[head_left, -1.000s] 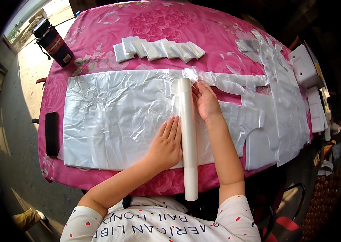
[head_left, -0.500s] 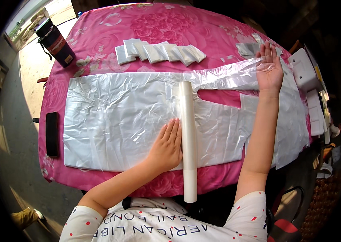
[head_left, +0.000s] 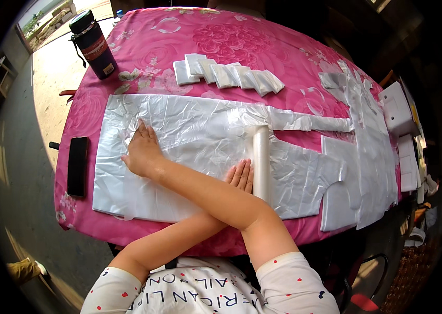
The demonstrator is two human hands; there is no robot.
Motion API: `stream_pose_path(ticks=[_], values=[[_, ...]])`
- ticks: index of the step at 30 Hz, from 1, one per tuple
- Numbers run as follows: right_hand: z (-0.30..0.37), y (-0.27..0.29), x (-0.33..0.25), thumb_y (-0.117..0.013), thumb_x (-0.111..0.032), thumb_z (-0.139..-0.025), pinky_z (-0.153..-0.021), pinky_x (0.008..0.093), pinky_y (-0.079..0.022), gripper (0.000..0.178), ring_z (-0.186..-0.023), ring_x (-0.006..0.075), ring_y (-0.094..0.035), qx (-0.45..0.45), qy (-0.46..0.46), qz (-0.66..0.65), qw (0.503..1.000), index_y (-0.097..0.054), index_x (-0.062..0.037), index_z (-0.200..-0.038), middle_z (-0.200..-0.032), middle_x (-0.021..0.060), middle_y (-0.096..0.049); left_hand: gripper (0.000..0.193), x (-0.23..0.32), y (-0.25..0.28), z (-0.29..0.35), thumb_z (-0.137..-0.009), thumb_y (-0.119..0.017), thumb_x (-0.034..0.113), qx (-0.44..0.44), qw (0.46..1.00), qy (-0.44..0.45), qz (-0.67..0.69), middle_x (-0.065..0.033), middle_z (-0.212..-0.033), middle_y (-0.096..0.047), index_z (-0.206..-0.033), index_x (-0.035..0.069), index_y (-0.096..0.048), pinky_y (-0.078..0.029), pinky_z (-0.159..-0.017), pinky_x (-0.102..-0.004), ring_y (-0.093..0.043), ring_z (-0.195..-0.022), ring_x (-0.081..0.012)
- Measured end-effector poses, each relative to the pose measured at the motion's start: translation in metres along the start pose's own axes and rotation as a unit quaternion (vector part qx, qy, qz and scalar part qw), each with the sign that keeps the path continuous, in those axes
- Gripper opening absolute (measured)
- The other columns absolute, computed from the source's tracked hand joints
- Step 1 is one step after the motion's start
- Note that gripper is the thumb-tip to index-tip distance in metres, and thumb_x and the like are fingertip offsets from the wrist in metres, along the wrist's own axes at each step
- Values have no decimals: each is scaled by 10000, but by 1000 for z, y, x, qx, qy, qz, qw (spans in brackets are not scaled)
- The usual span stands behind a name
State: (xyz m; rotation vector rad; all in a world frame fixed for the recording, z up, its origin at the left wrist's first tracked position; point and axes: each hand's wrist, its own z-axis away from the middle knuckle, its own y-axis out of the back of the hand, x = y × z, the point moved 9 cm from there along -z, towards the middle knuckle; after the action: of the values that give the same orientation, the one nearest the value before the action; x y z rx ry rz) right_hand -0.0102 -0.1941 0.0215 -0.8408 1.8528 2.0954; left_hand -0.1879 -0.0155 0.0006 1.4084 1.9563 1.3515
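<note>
A stack of whitish, see-through plastic bags (head_left: 189,157) lies flat, its film wrinkled, with handle-like strips at the right end. Across it rests a clear, pale roll or tube (head_left: 261,157), its lower part hidden behind my right arm. My left hand (head_left: 241,175) is open and flat on the plastic, fingers against the roll's left side. Over my left forearm crosses my right arm, and my right hand (head_left: 145,149) lies open on the bags toward their left end, thumb apart, beside a crumpled patch of film.
Several small folded clear packets (head_left: 226,76) lie in an overlapping row on the pink flowered tablecloth (head_left: 231,36). A dark flask (head_left: 94,47) stands back left; a black phone (head_left: 78,166) lies at left. Loose plastic sheets (head_left: 370,157) and white boxes (head_left: 398,110) are at right.
My right hand has swept from the far right strip over to the left part of the bags, crossing my left arm. The strip has dropped flat. My left hand stays beside the roll.
</note>
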Motion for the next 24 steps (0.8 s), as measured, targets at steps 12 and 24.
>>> stream_pose_path(ticks=[12, 24], values=[[171, 222, 169, -453, 66, -651, -1030, 395, -348, 580, -1222, 330, -416, 293, -19, 117, 949, -512, -34, -1219, -1250, 157, -508, 616, -44, 47, -24, -766, -442, 36, -71, 984, 71, 147, -236, -1440, -226, -1341, -101, -270, -150, -1109, -463, -182, -1353, -374], [207, 211, 320, -553, -148, -823, -693, 349, -499, 168, -772, 225, -620, 458, -247, -128, 844, -652, -42, -907, -939, 97, -653, 649, -91, 29, -36, -813, -565, 112, -72, 967, 181, 163, -240, -1431, -238, -1349, -89, -258, -216, -1096, -427, -224, -1332, -377]])
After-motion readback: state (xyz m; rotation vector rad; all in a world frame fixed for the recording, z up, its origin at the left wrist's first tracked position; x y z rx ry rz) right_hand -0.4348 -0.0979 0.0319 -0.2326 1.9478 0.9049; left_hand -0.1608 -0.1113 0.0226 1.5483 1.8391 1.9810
